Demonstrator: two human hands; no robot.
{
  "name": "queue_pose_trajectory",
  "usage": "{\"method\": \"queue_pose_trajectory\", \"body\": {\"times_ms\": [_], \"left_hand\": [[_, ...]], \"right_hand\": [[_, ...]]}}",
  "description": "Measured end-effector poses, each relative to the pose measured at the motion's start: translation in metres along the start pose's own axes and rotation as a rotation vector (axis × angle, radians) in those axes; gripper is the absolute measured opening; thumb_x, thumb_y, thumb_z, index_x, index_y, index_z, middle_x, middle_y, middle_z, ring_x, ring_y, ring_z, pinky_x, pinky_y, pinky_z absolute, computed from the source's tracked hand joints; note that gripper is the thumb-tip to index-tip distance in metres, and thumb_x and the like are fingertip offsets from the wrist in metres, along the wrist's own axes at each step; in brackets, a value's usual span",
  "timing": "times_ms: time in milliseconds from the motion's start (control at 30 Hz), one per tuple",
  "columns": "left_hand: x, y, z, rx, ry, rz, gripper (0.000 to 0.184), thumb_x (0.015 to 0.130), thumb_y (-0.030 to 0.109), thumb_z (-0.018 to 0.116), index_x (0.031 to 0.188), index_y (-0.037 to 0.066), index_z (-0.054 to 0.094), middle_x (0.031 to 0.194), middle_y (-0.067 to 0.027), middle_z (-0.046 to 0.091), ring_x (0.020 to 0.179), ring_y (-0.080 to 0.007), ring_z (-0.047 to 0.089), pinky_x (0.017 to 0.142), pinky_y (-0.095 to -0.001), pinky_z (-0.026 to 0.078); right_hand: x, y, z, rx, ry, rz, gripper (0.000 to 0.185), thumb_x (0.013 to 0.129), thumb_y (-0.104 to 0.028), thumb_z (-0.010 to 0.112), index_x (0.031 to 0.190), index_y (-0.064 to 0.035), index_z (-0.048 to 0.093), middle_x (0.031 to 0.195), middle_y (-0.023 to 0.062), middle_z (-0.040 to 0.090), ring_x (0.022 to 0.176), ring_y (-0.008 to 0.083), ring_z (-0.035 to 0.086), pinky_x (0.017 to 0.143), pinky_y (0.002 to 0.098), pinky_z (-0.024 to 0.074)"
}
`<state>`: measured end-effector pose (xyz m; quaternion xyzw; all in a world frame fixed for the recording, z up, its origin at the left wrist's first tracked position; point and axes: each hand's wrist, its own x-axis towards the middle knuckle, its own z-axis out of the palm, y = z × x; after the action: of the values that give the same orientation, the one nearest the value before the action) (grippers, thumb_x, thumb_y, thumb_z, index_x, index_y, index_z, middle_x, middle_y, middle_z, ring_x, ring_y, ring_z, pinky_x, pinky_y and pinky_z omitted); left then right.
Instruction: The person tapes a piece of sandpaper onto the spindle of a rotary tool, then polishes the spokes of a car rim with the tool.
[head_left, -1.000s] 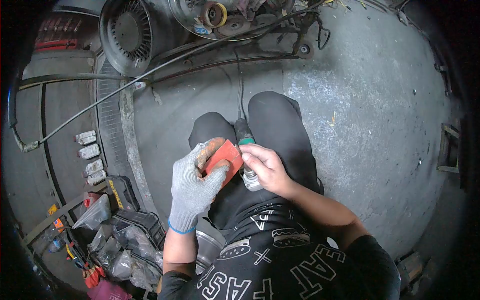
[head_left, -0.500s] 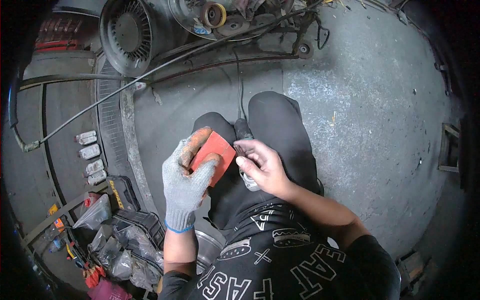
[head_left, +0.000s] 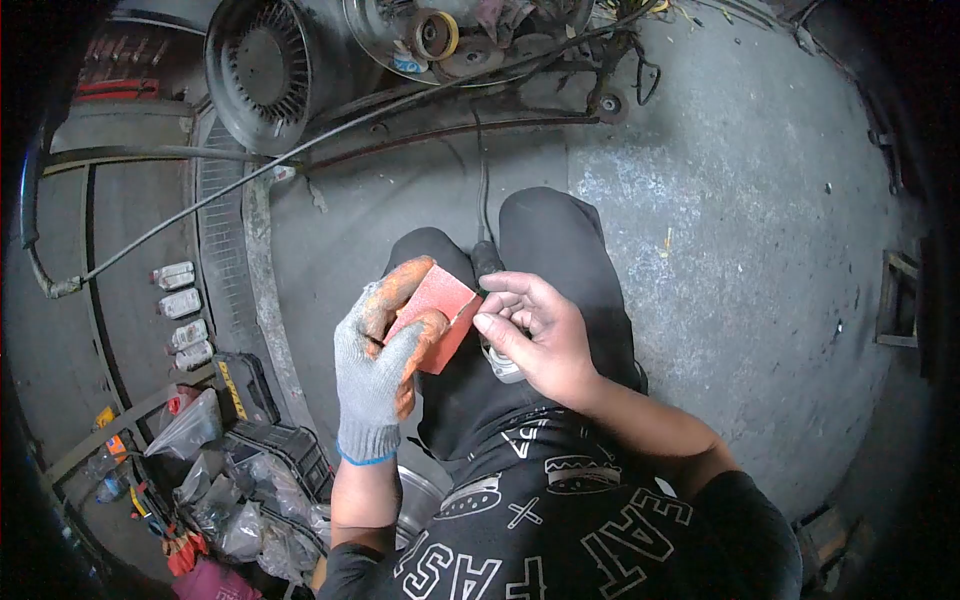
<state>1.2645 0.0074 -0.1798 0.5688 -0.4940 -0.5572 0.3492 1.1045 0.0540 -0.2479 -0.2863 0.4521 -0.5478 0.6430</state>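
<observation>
My left hand, in a grey knit glove with an orange coated palm, grips a folded piece of red sandpaper, its thumb pressed across the face. Close to the sandpaper's right edge is my bare right hand. Its fingers are curled with a gap between thumb and forefinger, and I see nothing held there; whether a fingertip touches the edge I cannot tell. A power tool that looks like an angle grinder lies between my thighs, partly covered by my right hand, with its black cord end pointing forward.
A cable runs forward from the tool. Ahead stand a wheel rim and a metal tray with tape and discs. A thin rod crosses the upper left. Bottles, a black case and plastic bags lie left.
The red sandpaper has tilted in my left hand, so its face looks paler and its folded edge shows. Both hands have shifted slightly right; my right fingers have spread a little.
</observation>
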Motion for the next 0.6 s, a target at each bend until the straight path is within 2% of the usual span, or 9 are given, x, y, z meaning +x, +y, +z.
{"method": "queue_pose_trajectory", "body": {"times_ms": [100,167,300,400,467,600], "left_hand": [[0.001,0.001,0.003,-0.110,0.038,-0.077,0.047,0.079,0.004,0.071,0.123,-0.007,0.059,0.109,-0.0097,0.064,0.099,-0.0149,0.060,0.090,-0.0273,0.046],[0.000,-0.001,0.004,-0.020,0.090,-0.053,0.051,0.073,0.007,0.072,0.121,-0.007,0.060,0.112,-0.0111,0.064,0.100,-0.0178,0.062,0.086,-0.0300,0.050],[0.002,-0.006,0.003,0.066,0.079,-0.017,0.051,0.074,0.005,0.072,0.122,-0.008,0.059,0.111,-0.0115,0.064,0.098,-0.0175,0.063,0.084,-0.0297,0.052],[0.001,-0.006,0.004,0.027,0.082,-0.063,0.050,0.076,0.003,0.072,0.122,-0.008,0.059,0.111,-0.0120,0.064,0.096,-0.0176,0.063,0.084,-0.0303,0.052],[0.000,-0.003,0.005,0.123,0.102,-0.030,0.048,0.079,0.005,0.071,0.124,-0.007,0.059,0.105,-0.0090,0.064,0.092,-0.0121,0.060,0.082,-0.0241,0.047],[0.002,-0.004,0.005,0.178,0.122,0.029,0.048,0.080,0.005,0.070,0.124,-0.008,0.058,0.105,-0.0092,0.065,0.093,-0.0123,0.060,0.082,-0.0242,0.047]], "right_hand": [[0.002,0.005,-0.008,-0.027,0.047,0.108,0.031,0.086,-0.005,0.070,0.115,0.0006,0.060,0.092,0.0062,0.064,0.077,0.0069,0.057,0.068,0.0220,0.0484],[0.006,0.012,-0.012,-0.393,0.082,-0.137,0.028,0.084,-0.003,0.069,0.111,0.0001,0.062,0.093,0.0069,0.065,0.077,0.0091,0.059,0.069,0.0230,0.0490],[0.007,0.024,-0.010,-0.410,0.064,-0.171,0.026,0.083,-0.003,0.069,0.109,-0.0002,0.063,0.095,0.0083,0.066,0.079,0.0119,0.062,0.071,0.0251,0.0501],[0.006,0.028,-0.008,-0.315,0.038,-0.089,0.024,0.085,-0.004,0.068,0.108,0.0004,0.063,0.097,0.0094,0.067,0.082,0.0141,0.064,0.074,0.0274,0.0516],[0.006,0.026,-0.007,-0.247,0.020,-0.047,0.024,0.085,-0.004,0.068,0.108,0.0004,0.063,0.095,0.0098,0.067,0.083,0.0149,0.065,0.077,0.0288,0.0523],[0.007,0.025,-0.008,-0.289,0.011,-0.057,0.023,0.086,-0.004,0.068,0.108,0.0006,0.063,0.094,0.0099,0.067,0.084,0.0152,0.066,0.078,0.0287,0.0525]]}}
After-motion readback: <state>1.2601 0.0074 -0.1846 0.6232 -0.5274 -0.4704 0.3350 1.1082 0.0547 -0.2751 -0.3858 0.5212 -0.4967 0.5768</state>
